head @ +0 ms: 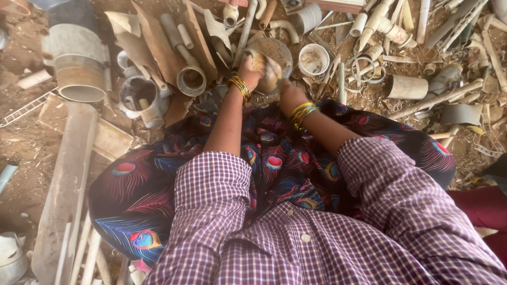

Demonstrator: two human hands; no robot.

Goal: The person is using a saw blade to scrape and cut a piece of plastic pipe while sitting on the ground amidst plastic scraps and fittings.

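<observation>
Your left hand [252, 67] is curled tightly around a dusty, brownish lump [266, 68] of material, holding it up just in front of a round, dirt-filled pipe piece [272, 50] that lies on the ground beyond your knees. Your right hand [289, 95] sits just beside and a little below it; it looks partly closed, but whether it grips anything you cannot tell from here, since it is blurred and turned away. Both wrists carry stacked yellow bangles [240, 87], and your checked purple sleeves [211, 184] run down over a dark skirt with a peacock-feather print [274, 158]. Around the lump the sandy ground [26, 142] is strewn with cut plastic pipes: a wide grey pipe section [79, 66] at the far left, a pipe coupling [191, 79] just left of your hand, and a white ring-shaped fitting [313, 59] near to the right.
</observation>
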